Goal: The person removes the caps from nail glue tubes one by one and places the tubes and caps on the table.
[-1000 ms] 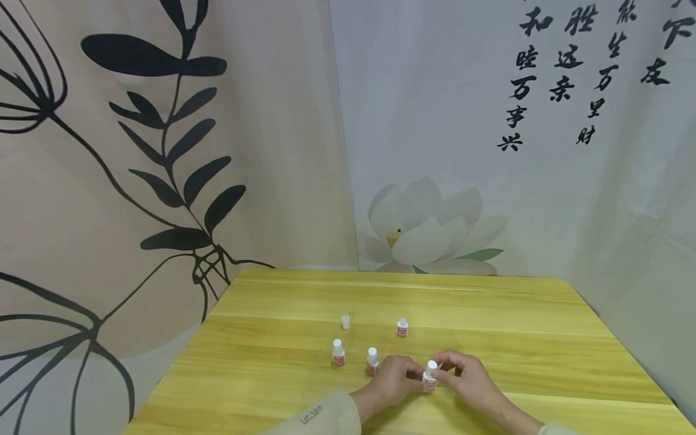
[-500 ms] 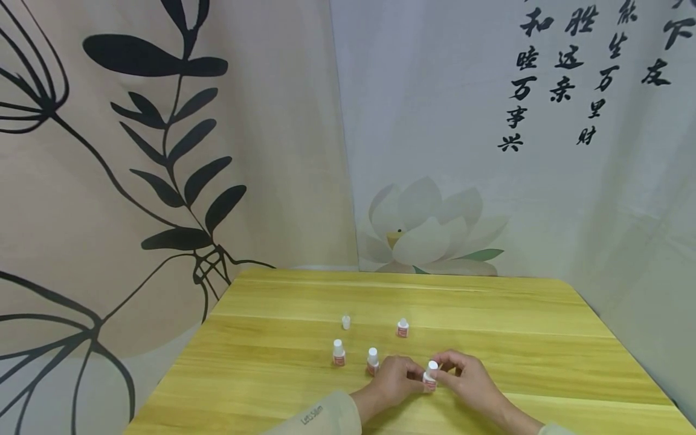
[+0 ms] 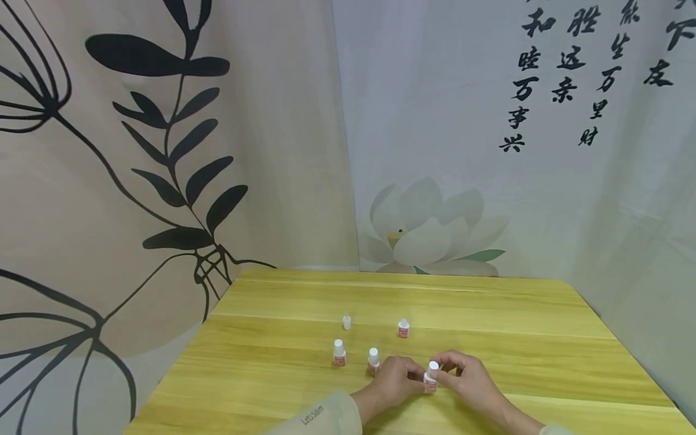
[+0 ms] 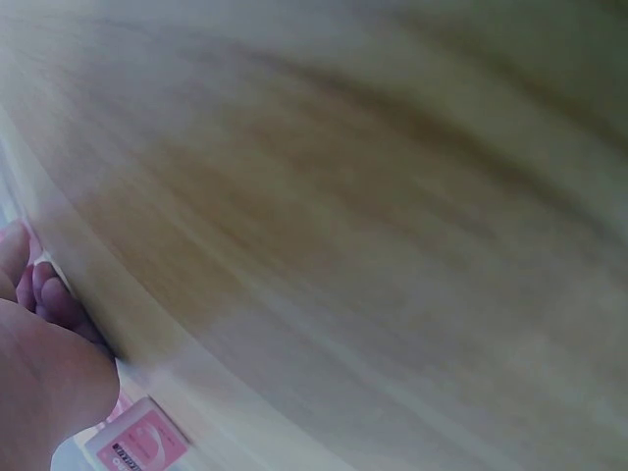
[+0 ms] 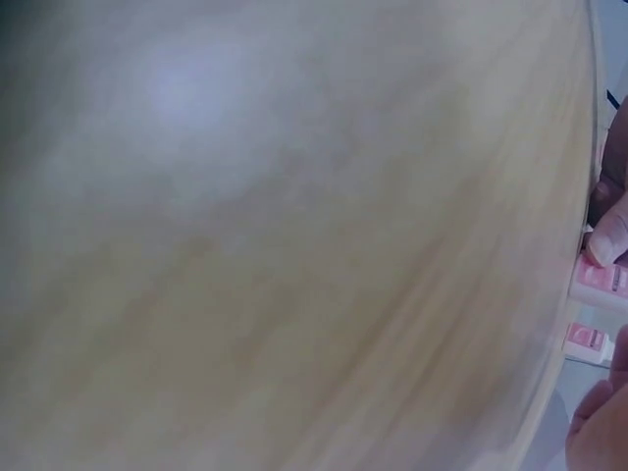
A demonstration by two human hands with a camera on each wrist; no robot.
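A small white bottle with a pink label stands upright between my two hands near the front of the table. My left hand grips its lower body from the left side. With thumb and fingers, my right hand pinches the white cap at the top. Just left of my left hand is another capped bottle, its base partly hidden. In the left wrist view, part of the left hand shows at the edge, above a pink-labelled bottle. The right wrist view catches fingers and pink labels at its right edge.
A third capped bottle stands further left. Behind, a shorter-looking bottle with a narrow white top stands near the middle, and a small whitish translucent piece sits left of it. The wooden table backs onto printed curtains.
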